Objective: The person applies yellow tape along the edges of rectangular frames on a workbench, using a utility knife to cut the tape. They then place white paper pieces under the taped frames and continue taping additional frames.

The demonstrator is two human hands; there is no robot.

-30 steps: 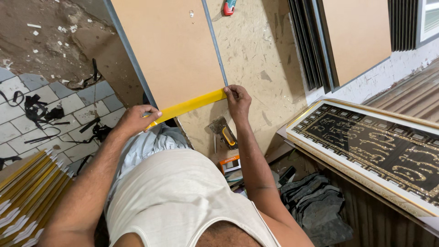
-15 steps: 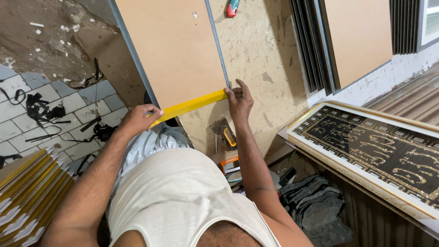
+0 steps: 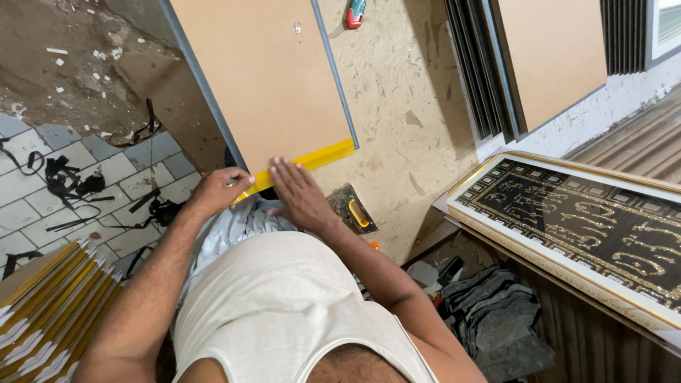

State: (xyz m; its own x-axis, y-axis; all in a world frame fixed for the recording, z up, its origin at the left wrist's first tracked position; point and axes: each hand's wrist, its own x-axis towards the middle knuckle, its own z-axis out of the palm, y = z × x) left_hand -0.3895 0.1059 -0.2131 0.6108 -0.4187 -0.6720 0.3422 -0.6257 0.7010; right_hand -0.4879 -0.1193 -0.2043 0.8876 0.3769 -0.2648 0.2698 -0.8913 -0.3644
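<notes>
A tan board point(image 3: 273, 78) with grey edging lies on the worktable point(image 3: 404, 113). A strip of yellow tape point(image 3: 323, 156) runs along the board's near edge. My left hand point(image 3: 216, 190) pinches the strip's left end at the board's near left corner. My right hand point(image 3: 298, 195) lies flat, fingers spread, pressing on the middle of the yellow strip. A tape dispenser with a yellow core point(image 3: 352, 209) sits on the table just right of my right hand.
A gold-framed black picture with gold ornament point(image 3: 582, 227) lies at the right. More framed boards point(image 3: 546, 64) lean at the back. A red and teal tool point(image 3: 355, 13) lies at the table's far edge. Gold mouldings point(image 3: 42, 312) are stacked lower left; black straps litter the tiled floor point(image 3: 64, 184).
My right hand has slid left along the yellow strip, from its right end to its middle. My left hand stays at the left end.
</notes>
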